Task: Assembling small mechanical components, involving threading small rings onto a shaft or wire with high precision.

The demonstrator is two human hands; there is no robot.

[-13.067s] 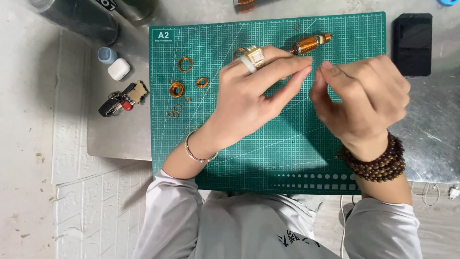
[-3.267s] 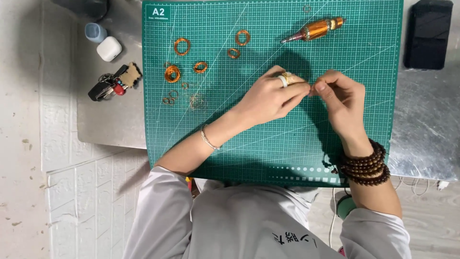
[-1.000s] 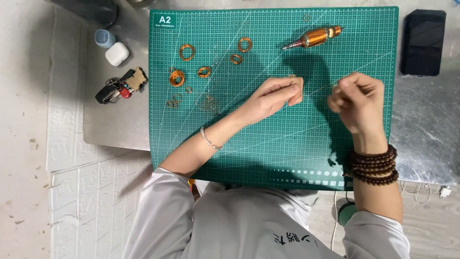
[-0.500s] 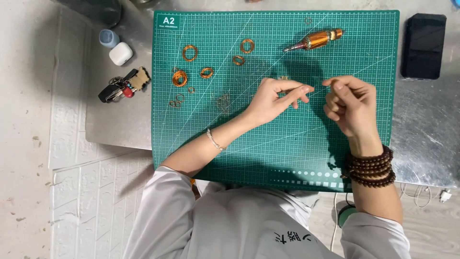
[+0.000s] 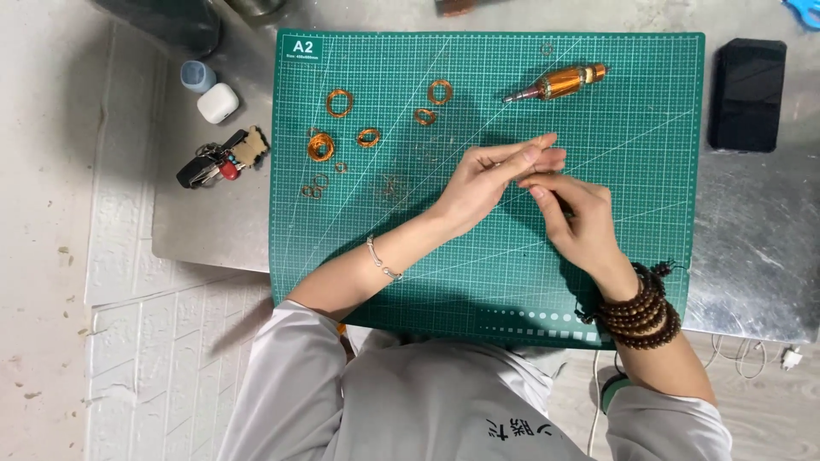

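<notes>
1. Over the middle of the green cutting mat (image 5: 512, 282), I see the left hand (image 5: 487, 175) and right hand (image 5: 576, 222) meeting fingertip to fingertip.
2. The left fingers stretch out almost straight toward the right; the right fingers curl in a pinch against them. Whether they hold anything, I cannot tell, as it would be too fine to see.
3. A copper-wound motor rotor (image 5: 559, 83) lies on the mat's far side, apart from both hands.
4. Small copper wire coils (image 5: 340, 102) are scattered at the mat's far left.
5. Off the mat to the left sit a key bunch (image 5: 218, 160) and a white earbud case (image 5: 218, 102); a black phone (image 5: 749, 94) lies to the right.
</notes>
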